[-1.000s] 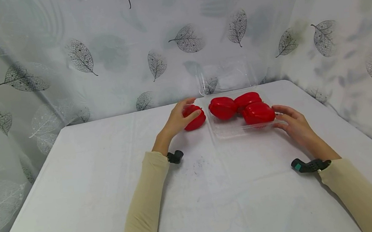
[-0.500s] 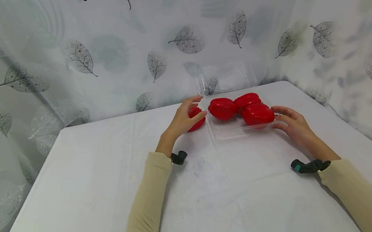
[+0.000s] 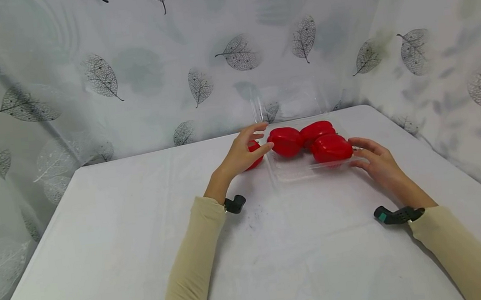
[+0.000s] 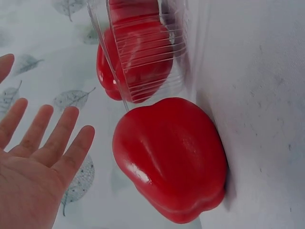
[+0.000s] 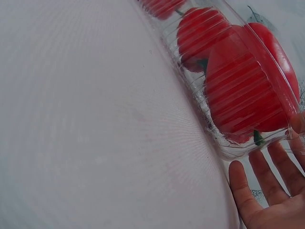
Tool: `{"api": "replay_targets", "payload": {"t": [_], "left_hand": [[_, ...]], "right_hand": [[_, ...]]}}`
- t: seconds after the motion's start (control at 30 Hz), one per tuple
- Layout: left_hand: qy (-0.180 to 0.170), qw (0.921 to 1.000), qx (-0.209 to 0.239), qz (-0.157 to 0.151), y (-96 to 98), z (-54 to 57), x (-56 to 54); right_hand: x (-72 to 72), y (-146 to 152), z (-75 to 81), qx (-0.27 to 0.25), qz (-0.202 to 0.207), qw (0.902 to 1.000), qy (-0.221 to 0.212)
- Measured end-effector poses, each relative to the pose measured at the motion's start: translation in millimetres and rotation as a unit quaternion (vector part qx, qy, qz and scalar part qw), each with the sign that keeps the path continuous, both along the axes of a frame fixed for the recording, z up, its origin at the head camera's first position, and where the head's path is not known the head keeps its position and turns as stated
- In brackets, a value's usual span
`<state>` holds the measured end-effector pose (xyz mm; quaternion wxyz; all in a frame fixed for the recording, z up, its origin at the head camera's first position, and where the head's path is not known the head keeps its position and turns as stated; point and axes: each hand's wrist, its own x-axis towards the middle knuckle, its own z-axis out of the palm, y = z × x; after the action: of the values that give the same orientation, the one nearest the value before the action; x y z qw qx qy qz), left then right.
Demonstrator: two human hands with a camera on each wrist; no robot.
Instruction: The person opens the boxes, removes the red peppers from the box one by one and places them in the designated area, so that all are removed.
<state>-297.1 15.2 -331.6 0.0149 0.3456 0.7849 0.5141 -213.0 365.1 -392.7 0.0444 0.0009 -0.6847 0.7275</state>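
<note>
One loose red bell pepper point(image 4: 171, 157) stands on the table just outside the left end of a clear plastic container point(image 3: 289, 175). My left hand point(image 3: 241, 156) hovers over this pepper and partly hides it in the head view; in the left wrist view its spread fingers are apart from the pepper. Inside the container lie three more red bell peppers: one at left point(image 3: 285, 142), one at back point(image 3: 316, 130), one at front right point(image 3: 332, 148). My right hand point(image 3: 380, 162) touches the container's right end with extended, spread fingers.
The container's clear lid point(image 3: 292, 100) stands raised at the back, near the table's far edge. A white cloth covers the table point(image 3: 112, 232). Leaf-patterned curtains point(image 3: 135, 68) hang behind and on both sides.
My left hand has moved a little right and now covers more of the loose pepper. The right hand and the container stay in place, while the head view has shifted slightly.
</note>
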Motion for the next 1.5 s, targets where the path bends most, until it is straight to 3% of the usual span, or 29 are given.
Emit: {"api": "replay_targets", "payload": {"t": [0.4, 1.2, 1.5], "left_hand": [[0.008, 0.9996, -0.014, -0.022, 15.6, 8.1, 6.0], [-0.035, 0.9962, -0.004, -0.080, 53.5, -1.2, 9.0], [-0.024, 0.9957, 0.005, -0.089, 65.1, -9.2, 7.1]], "right_hand": [[-0.1, 0.5, 0.8, -0.007, 0.002, 1.0000, -0.002], [-1.2, 1.9, -1.6, 0.011, -0.004, 0.9999, 0.003], [-1.1, 1.4, 0.0, -0.046, 0.029, 0.9982, 0.025]]}}
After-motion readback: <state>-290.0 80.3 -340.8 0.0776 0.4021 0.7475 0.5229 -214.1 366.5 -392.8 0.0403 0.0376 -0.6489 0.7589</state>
